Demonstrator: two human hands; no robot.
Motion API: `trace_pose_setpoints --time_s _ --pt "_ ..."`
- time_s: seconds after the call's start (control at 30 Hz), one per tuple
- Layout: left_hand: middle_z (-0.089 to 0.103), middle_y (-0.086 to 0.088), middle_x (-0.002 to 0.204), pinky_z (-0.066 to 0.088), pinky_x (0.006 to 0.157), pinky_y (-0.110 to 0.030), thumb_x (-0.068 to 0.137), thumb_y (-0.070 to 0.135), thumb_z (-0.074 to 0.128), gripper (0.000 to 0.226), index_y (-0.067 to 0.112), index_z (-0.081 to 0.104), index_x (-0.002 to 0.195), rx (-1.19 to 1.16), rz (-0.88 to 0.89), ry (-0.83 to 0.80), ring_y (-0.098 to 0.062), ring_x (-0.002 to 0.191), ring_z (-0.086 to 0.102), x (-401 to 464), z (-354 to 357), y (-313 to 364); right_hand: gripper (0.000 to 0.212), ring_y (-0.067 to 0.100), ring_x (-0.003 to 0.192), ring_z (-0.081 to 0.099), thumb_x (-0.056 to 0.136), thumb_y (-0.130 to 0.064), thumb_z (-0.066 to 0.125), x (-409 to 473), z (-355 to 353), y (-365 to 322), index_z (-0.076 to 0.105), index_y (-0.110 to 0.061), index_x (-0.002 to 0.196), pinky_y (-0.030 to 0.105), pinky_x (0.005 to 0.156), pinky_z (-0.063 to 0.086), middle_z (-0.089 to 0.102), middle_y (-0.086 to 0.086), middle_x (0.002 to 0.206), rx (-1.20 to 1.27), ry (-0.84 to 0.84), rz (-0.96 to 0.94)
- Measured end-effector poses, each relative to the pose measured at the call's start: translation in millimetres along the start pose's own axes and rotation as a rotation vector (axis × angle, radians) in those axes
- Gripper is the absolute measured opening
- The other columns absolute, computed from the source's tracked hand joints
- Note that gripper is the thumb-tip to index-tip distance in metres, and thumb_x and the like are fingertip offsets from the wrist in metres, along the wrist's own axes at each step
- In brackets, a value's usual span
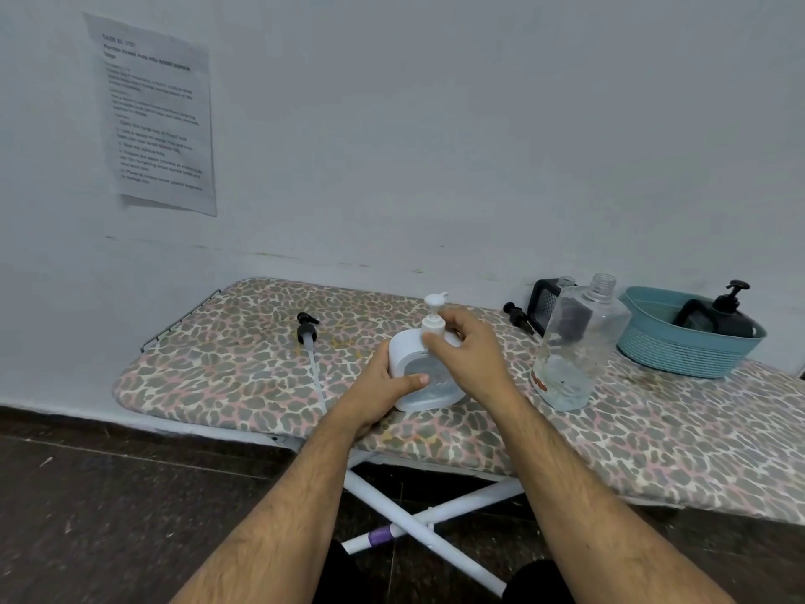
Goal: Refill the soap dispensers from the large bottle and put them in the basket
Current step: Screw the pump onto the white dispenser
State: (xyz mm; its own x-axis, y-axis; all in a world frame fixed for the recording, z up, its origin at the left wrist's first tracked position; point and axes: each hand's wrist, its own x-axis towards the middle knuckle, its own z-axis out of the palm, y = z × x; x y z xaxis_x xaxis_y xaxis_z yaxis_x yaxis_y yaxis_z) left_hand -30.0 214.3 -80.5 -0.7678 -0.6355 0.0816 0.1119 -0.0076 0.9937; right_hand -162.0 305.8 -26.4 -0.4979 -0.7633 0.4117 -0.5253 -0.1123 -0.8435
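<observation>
A white soap dispenser (429, 385) with a clear front stands on the leopard-print ironing board (244, 368). My left hand (383, 385) grips its body from the left. My right hand (470, 350) pinches the collar of its white pump (433, 318) on top. To the right stands the large clear bottle (579, 346), uncapped and nearly empty. A teal basket (679, 346) at the far right holds a black dispenser (732, 316) with its pump on. Another black dispenser (546, 305) stands open behind the large bottle.
A loose black pump with a long tube (310, 342) lies on the board to the left. Another black pump (516, 313) lies near the wall. A printed sheet (157, 115) hangs on the white wall. The board's white legs (418, 516) cross over dark floor.
</observation>
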Motion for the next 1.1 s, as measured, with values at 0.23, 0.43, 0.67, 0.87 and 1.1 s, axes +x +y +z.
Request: trace_pose_setpoints --time_s 0.23,0.43,0.67,0.87,1.1 --pt "0.062 -0.006 0.129 0.057 0.091 -0.034 0.079 0.017 0.083 0.071 0.031 0.045 0.138 0.023 -0.005 -0.002 -0.020 0.113 0.066 -1 -2 2 0.028 0.000 0.102 0.063 0.079 -0.028 0.067 11 -15 -6 0.070 -0.028 0.107 0.020 0.086 0.046 0.068 -0.017 0.106 0.211 -0.134 0.148" --pt "0.055 0.005 0.135 0.053 0.100 -0.035 0.068 0.047 0.089 0.109 0.032 0.026 0.156 0.085 0.104 0.171 -0.013 0.122 0.059 -3 5 17 0.025 0.026 0.114 0.063 0.095 -0.014 0.059 14 -20 -5 0.070 -0.008 0.116 0.046 0.106 0.045 0.069 0.009 0.119 0.241 -0.187 0.153" --pt "0.064 0.005 0.131 0.056 0.090 -0.026 0.088 0.032 0.072 0.043 0.027 0.063 0.130 0.135 0.225 0.178 -0.007 0.114 0.064 -3 12 26 0.023 0.027 0.105 0.065 0.098 -0.012 0.056 10 -19 -2 0.068 -0.004 0.116 0.049 0.102 0.047 0.070 0.014 0.114 0.298 -0.228 0.123" --pt "0.065 -0.002 0.129 0.056 0.087 -0.027 0.090 0.019 0.072 0.044 0.015 0.063 0.133 0.130 0.213 0.179 -0.015 0.115 0.065 0 12 27 0.018 0.021 0.096 0.068 0.097 -0.014 0.058 10 -25 0 0.073 -0.018 0.106 0.036 0.087 0.053 0.073 0.005 0.105 0.357 -0.261 0.086" --pt "0.065 -0.001 0.128 0.056 0.083 -0.022 0.090 0.021 0.074 0.045 0.015 0.063 0.133 0.143 0.208 0.212 -0.013 0.113 0.065 -1 11 27 0.012 0.004 0.090 0.069 0.094 -0.021 0.064 14 -25 -5 0.072 -0.029 0.097 0.018 0.074 0.049 0.073 -0.012 0.098 0.163 -0.224 0.066"
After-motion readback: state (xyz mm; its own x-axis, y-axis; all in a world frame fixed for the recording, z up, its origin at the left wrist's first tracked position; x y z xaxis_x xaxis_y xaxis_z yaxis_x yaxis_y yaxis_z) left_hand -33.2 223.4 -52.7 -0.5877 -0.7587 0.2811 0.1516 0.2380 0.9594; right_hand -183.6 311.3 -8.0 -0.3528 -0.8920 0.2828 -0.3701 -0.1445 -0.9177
